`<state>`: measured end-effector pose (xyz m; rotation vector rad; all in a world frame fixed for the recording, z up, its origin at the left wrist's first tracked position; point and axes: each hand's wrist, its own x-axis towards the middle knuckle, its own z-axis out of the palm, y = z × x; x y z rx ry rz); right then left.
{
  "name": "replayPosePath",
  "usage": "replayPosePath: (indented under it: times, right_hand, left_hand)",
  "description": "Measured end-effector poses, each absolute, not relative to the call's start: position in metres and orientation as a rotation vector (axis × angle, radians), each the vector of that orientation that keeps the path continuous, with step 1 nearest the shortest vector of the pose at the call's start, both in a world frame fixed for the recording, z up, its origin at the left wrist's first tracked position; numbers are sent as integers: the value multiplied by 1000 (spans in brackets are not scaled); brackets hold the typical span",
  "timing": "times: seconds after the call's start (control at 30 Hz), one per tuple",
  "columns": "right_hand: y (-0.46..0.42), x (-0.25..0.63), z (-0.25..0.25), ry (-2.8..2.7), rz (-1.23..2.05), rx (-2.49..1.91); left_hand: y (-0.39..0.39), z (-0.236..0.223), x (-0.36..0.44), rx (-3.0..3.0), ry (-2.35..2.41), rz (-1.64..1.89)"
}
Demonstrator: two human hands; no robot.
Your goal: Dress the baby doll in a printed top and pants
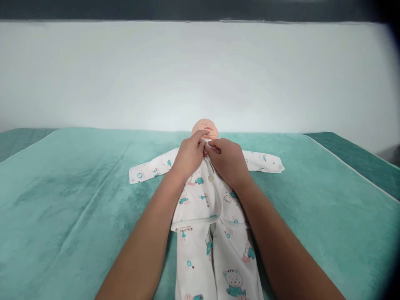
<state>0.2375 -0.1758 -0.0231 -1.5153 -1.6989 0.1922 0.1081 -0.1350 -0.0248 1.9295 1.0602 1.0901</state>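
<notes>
In the head view, a doll lies face up on a teal blanket, its head just above the center of the frame and its body running down to the bottom edge. It wears a white printed top, whose sleeves stretch out to the left and right of center, and matching printed trousers, which lie below the hem and are cut off by the lower edge. The left hand and the right hand come up from the lower left and lower right and meet at the neckline, just below the doll's head. The fingers of each hand are curled, thumb and forefinger pinching the front edges of the top at the collar; the exact piece of cloth between the tips is mostly hidden. A pale button shows on the front of the top, just below the hands, near the center of the frame. Behind the blanket, a white wall fills the upper part of the frame, with a dark band along the top edge.
</notes>
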Motion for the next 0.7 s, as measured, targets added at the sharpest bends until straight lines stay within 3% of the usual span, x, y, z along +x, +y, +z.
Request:
replayPosePath:
  times: [0.43, 0.7]
  right_hand:
    - [-193, 244, -37, -1607, 524, -1340]
    - [-188, 247, -43, -1691, 316, -1354]
  left_hand:
    - [-134, -21, 108, 1826, 1050, 1060]
    - [-129, -27, 109, 1780, 997, 1094]
